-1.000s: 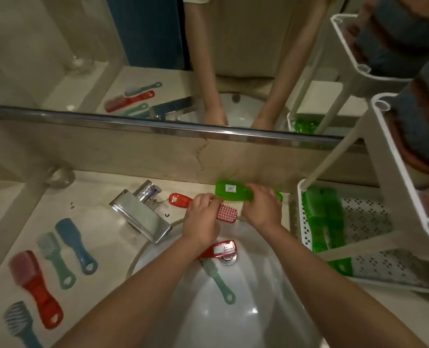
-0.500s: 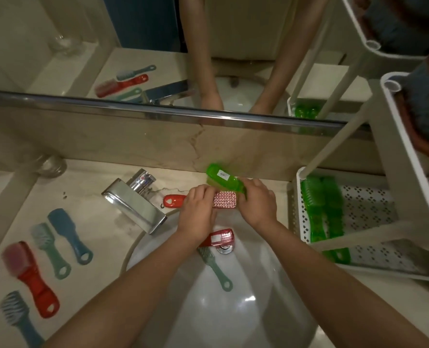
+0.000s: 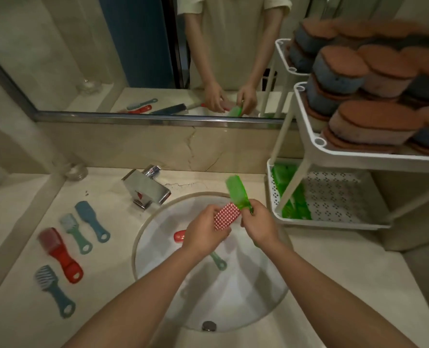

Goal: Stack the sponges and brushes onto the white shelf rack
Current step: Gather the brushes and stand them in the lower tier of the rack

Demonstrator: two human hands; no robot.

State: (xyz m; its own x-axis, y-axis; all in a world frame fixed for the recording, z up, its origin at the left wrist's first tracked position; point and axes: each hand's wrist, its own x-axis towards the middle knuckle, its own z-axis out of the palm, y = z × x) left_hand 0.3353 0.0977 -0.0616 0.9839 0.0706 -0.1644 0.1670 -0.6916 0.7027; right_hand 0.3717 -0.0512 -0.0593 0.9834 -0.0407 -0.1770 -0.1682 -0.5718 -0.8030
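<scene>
Head view: left hand [image 3: 203, 232] curls around the red brush [image 3: 226, 216] over the sink basin [image 3: 155, 249], its white-dotted bristle face up and its handle tip poking out left of the palm. Right hand [image 3: 259, 224] pinches the translucent green brush [image 3: 238, 193] low on its handle, head tilted up and away, seemingly touching the red one's tip. White shelf rack [image 3: 308, 143] sits just right: green brushes [image 3: 296, 209] in the bottom tray, sponges [image 3: 353, 71] up top.

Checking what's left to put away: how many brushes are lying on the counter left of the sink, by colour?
Blue brushes: 2
Pale green brush: 1
Red brush: 1
Total: 4
</scene>
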